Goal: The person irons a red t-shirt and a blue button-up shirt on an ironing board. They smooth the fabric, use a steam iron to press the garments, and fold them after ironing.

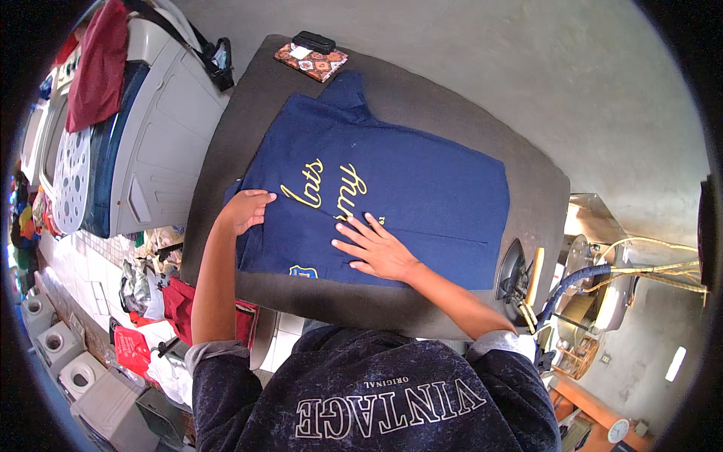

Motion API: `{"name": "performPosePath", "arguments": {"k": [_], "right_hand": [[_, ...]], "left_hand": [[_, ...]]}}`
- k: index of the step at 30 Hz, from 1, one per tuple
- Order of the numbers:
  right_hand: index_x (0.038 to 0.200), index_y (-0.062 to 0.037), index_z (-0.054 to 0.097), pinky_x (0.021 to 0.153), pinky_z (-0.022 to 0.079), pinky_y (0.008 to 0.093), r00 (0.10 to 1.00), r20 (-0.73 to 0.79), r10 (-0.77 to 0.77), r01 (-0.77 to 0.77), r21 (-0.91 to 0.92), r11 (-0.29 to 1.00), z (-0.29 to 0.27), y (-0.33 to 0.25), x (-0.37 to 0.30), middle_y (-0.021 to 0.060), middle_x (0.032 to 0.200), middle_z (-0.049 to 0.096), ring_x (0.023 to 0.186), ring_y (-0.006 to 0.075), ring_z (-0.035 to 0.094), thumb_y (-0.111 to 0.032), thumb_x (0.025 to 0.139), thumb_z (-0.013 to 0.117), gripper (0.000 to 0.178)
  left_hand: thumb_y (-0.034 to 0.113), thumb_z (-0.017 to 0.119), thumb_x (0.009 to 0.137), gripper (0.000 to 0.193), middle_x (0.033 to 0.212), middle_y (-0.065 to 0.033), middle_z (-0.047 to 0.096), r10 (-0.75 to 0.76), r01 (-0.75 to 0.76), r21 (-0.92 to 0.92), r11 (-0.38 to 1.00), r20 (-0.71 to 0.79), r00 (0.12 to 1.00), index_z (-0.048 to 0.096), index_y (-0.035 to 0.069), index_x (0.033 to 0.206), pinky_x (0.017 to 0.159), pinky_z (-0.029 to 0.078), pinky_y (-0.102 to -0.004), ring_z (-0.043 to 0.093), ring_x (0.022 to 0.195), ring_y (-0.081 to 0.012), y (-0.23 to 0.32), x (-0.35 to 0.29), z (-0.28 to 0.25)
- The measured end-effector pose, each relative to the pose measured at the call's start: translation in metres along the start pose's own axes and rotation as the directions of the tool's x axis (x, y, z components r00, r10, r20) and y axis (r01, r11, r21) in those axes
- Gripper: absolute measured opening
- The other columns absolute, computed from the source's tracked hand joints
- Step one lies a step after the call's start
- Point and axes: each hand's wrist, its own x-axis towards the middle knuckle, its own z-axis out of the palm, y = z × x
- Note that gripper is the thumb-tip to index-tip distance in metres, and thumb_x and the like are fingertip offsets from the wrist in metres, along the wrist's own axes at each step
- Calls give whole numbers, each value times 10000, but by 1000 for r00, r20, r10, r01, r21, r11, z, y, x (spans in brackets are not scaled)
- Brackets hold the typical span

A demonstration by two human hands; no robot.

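Note:
A navy blue shirt (437, 188) with yellow script lettering and a small shield patch lies on a dark grey padded table (226, 151), one sleeve pointing away from me. At the shirt's left edge, my left hand (248, 211) pinches the cloth between thumb and fingers. My right hand (380, 248) rests flat on the near middle of the shirt, fingers spread and just touching the lettering. Beyond the shirt's right end stands a dark iron (514, 273) with a tan handle.
A patterned pouch (320, 64) with a black case (314, 41) lies at the table's far end. On the left stands a white washing machine (162, 135) with a dark red cloth (99, 68) over it. Cables (572, 290) run at the right. Bags (135, 350) sit lower left.

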Motion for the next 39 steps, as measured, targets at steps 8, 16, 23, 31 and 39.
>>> {"name": "performPosePath", "arguments": {"k": [8, 16, 23, 31, 39], "right_hand": [[1341, -73, 498, 1149, 256, 477, 886, -241, 395, -382, 101, 919, -50, 72, -65, 175, 1445, 422, 1365, 344, 372, -163, 805, 684, 575], [1264, -113, 531, 1080, 341, 466, 536, -410, 738, -843, -209, 496, -64, 272, -158, 147, 1261, 543, 1251, 354, 456, -13, 814, 567, 463], [919, -52, 598, 964, 398, 449, 625, -477, 618, -750, -146, 646, -130, 212, -178, 119, 1021, 563, 1032, 333, 533, -77, 760, 681, 181], [941, -29, 592, 934, 431, 412, 578, -177, 797, -805, 41, 593, -113, 68, -240, 154, 1082, 598, 1074, 346, 553, 14, 690, 708, 280], [1141, -33, 592, 945, 473, 375, 516, -42, 855, -701, 553, 450, -72, 30, -123, 159, 1131, 649, 1100, 298, 608, -133, 915, 609, 248]], "left_hand": [[272, 634, 911, 386, 997, -170, 657, 570, -248, 702, 668, -268, 777, 599, -36, 1140, 791, 518, -375, 650, 890, -255, 49, -4, 19], [421, 622, 894, 401, 850, -89, 641, 524, -285, 684, 671, -165, 836, 657, 44, 1028, 719, 470, -332, 590, 770, -238, 134, 158, -6], [382, 697, 854, 289, 769, 32, 513, 353, -314, 417, 853, -16, 936, 637, 100, 868, 682, 400, -260, 468, 739, -98, 163, 70, -2], [155, 777, 774, 232, 859, -71, 542, 464, -531, 721, 446, 321, 826, 611, 7, 839, 760, 434, -316, 545, 843, -193, 58, -60, -31], [298, 663, 857, 352, 786, -181, 623, 468, -302, 697, 650, -54, 882, 645, -47, 925, 703, 481, -367, 622, 732, -265, -12, -52, -7]]}}
